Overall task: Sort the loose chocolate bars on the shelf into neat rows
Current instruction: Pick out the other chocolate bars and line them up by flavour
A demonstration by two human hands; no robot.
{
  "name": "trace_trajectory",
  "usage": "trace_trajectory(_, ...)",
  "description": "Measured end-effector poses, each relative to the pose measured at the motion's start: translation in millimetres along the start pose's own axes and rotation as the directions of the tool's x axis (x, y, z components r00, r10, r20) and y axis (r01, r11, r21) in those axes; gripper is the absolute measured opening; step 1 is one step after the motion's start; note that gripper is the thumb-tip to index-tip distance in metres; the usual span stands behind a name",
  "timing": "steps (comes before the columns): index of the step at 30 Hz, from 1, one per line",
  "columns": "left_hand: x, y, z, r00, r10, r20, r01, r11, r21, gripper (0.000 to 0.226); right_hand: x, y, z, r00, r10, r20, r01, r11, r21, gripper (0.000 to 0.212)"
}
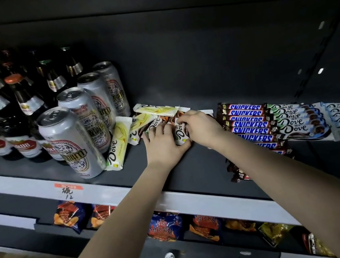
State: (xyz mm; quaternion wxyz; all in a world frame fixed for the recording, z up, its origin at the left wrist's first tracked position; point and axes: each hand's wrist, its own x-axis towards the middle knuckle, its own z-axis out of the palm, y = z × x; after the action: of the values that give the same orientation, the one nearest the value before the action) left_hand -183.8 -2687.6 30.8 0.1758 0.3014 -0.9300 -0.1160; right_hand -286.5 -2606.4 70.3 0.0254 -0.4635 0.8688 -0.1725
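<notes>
Choc bars [154,110]: prob. light, slick, snappable; take by long edges. L hand [163,140] pressing flat, R hand [200,126] pinching Dove bar [180,135].

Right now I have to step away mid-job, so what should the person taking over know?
Left hand: fingers rest flat on the loose pile.
Right hand: pinches a brown bar at the pile's right edge.
Done: the Snickers row and the blue bars lie in neat rows on the right.
Left: the pile and one yellow bar beside the cans need lining up.
</notes>
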Motion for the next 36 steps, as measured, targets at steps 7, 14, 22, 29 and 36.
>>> trace_trajectory(7,6.8,-26.0,-25.5,0.982,0.029,-0.189,-0.024,0.999,0.027,0.039,20.3,-30.1,18.2,0.983,-0.138,-0.120,0.143,0.989,0.030,0.044)
trace_trajectory(14,-9.2,-75.9,-47.7,0.985,-0.134,-0.106,0.130,0.991,-0.043,0.046,36.9,-88.5,36.8,0.936,-0.341,-0.090,0.348,0.935,0.067,0.052)
trace_trajectory(22,-26.9,-82.2,-47.8,0.985,-0.166,-0.049,0.161,0.982,-0.095,0.051,38.2,-120.2,48.0,0.905,-0.397,0.154,0.403,0.915,-0.003,0.054)
trace_trajectory(29,-25.4,-85.4,-44.5,0.972,-0.180,-0.152,0.148,0.968,-0.204,0.047,31.6,-102.2,33.5,0.917,-0.371,0.145,0.397,0.887,-0.237,0.050)
trace_trajectory(36,-26.3,-84.8,-45.3,0.973,-0.191,-0.128,0.163,0.966,-0.202,0.059,22.0,-86.2,22.0,0.912,-0.372,0.176,0.407,0.875,-0.262,0.046)
